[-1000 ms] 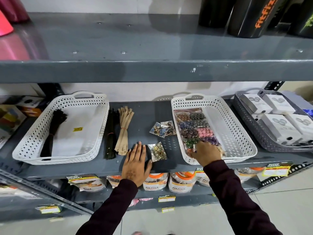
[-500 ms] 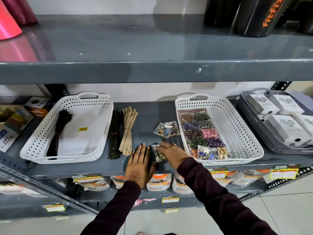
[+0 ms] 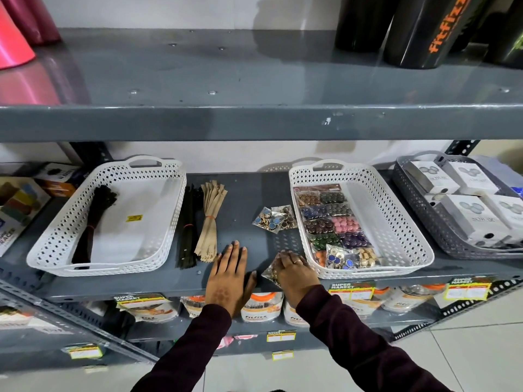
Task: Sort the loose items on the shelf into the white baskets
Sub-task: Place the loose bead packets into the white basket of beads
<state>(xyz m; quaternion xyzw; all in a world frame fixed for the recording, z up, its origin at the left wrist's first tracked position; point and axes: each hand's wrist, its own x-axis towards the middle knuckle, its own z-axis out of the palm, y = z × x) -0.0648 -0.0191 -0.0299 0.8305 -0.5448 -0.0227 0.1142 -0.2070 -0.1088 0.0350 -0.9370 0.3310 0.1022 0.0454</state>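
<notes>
Two white baskets stand on the grey shelf. The left basket holds one black zipper bundle. The right basket holds several packets of coloured buttons. Between them lie a black zipper bundle, a beige zipper bundle and two clear button packets. My right hand is closed on a clear packet of gold buttons at the shelf's front edge. My left hand lies flat on the shelf, fingers spread, holding nothing.
A grey basket with white boxes stands at the right. Coloured boxes sit at the far left. The upper shelf overhangs closely, with black bottles on it. Jars and price tags line the shelf below.
My right hand left the right basket, where a button packet now lies, moved left and closed on the gold button packet by my left hand. The left hand stayed flat.
</notes>
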